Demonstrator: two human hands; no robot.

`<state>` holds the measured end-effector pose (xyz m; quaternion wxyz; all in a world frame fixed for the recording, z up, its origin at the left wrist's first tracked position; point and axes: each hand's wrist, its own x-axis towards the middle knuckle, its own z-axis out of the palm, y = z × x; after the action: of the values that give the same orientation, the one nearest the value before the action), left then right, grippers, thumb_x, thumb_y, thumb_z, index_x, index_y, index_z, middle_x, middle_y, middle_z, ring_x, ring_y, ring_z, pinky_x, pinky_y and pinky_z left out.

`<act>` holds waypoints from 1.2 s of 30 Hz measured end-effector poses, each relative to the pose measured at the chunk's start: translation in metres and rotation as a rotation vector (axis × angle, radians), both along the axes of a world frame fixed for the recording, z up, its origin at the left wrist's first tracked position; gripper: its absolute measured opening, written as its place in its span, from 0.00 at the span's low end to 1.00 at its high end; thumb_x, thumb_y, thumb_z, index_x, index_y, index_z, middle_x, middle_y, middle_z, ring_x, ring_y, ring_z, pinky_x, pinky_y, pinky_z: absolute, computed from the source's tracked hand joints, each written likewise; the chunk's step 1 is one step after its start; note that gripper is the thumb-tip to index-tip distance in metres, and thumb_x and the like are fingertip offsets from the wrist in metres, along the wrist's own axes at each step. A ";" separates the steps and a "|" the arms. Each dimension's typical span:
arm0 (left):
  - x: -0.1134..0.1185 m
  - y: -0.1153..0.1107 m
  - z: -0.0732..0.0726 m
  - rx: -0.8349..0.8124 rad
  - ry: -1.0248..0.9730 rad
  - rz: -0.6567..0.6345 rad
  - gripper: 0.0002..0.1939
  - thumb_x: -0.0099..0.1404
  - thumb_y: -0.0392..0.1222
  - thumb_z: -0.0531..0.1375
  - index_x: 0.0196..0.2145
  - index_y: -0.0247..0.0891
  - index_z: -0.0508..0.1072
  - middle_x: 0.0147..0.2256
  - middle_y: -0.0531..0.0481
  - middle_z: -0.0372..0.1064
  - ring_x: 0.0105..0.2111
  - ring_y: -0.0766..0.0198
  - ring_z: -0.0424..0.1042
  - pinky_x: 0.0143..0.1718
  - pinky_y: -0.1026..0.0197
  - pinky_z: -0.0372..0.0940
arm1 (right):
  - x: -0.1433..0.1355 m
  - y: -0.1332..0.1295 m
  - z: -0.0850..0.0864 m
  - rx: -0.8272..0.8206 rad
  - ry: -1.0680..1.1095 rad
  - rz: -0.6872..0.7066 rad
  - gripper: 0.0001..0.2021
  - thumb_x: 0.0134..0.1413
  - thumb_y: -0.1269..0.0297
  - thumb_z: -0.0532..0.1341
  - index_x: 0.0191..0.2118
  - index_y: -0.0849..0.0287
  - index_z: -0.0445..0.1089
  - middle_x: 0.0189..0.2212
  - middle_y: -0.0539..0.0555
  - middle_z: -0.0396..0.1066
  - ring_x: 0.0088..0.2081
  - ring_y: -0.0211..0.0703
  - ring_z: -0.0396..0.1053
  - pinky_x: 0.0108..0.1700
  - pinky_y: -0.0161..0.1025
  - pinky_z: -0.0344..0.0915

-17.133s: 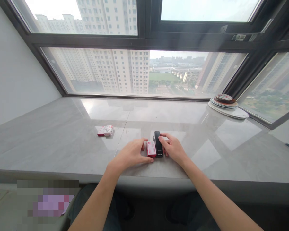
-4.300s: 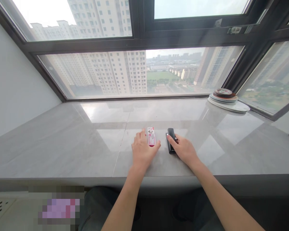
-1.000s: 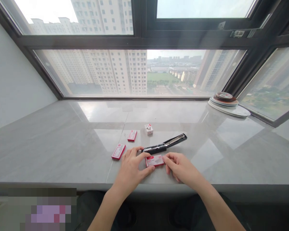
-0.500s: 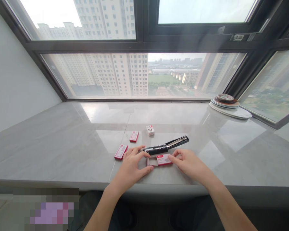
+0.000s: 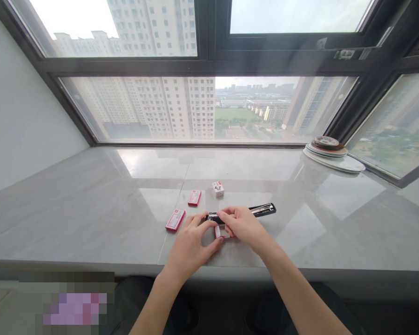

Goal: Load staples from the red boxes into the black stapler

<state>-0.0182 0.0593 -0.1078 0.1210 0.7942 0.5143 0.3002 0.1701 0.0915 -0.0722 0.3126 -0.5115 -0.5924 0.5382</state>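
Observation:
My left hand [image 5: 195, 237] has its thumb and forefinger either side of the left end of a small red and white staple box [image 5: 217, 231], which lies near the front edge of the sill. Just behind the box is a black stapler [image 5: 263, 210], opened out so its metal channel shows. My right hand [image 5: 242, 225] reaches over both, covering the stapler's middle and most of the box. Its fingers are pinched together at the stapler's left part; what is between them is hidden.
Two red and white boxes lie left of my hands, one nearer [image 5: 175, 220] and one farther [image 5: 194, 197]. A small white box [image 5: 218, 189] stands behind the stapler. A stack of round plates [image 5: 335, 158] sits by the window [image 5: 209, 109] at the back right of the grey sill [image 5: 91, 218].
My right hand has moved left from the staple box's right end to over the stapler and box. The stapler's right end has swung slightly toward me. My left hand has stayed nearly in place.

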 end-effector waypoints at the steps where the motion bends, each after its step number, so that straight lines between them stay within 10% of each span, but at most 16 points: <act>1: 0.000 0.000 0.001 -0.004 -0.005 0.001 0.13 0.67 0.49 0.66 0.50 0.53 0.77 0.62 0.52 0.66 0.63 0.52 0.64 0.64 0.47 0.63 | -0.001 0.000 0.000 0.012 -0.006 -0.023 0.19 0.64 0.48 0.58 0.43 0.61 0.74 0.17 0.47 0.65 0.20 0.37 0.61 0.25 0.34 0.55; 16: 0.000 0.001 0.000 0.011 -0.027 -0.009 0.14 0.65 0.46 0.67 0.49 0.52 0.76 0.60 0.51 0.67 0.61 0.49 0.65 0.63 0.44 0.62 | -0.007 -0.007 -0.007 0.261 -0.349 -0.220 0.20 0.68 0.54 0.53 0.28 0.58 0.70 0.17 0.51 0.68 0.20 0.38 0.64 0.27 0.35 0.56; 25: 0.000 0.001 0.002 -0.024 -0.069 -0.037 0.14 0.65 0.44 0.66 0.49 0.51 0.77 0.59 0.50 0.67 0.61 0.49 0.64 0.63 0.44 0.63 | -0.017 -0.006 -0.019 0.018 0.126 -0.247 0.18 0.59 0.52 0.63 0.47 0.61 0.71 0.18 0.46 0.68 0.20 0.37 0.62 0.25 0.34 0.59; 36: -0.001 0.002 0.002 -0.054 -0.102 -0.024 0.12 0.65 0.46 0.67 0.47 0.51 0.77 0.60 0.51 0.68 0.62 0.50 0.63 0.63 0.45 0.61 | -0.010 -0.003 -0.010 0.363 -0.482 -0.308 0.14 0.65 0.59 0.56 0.32 0.57 0.74 0.28 0.56 0.77 0.31 0.44 0.72 0.33 0.37 0.59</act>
<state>-0.0194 0.0611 -0.1062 0.1722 0.7804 0.5058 0.3249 0.1597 0.0883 -0.0823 0.3272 -0.6435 -0.6512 0.2342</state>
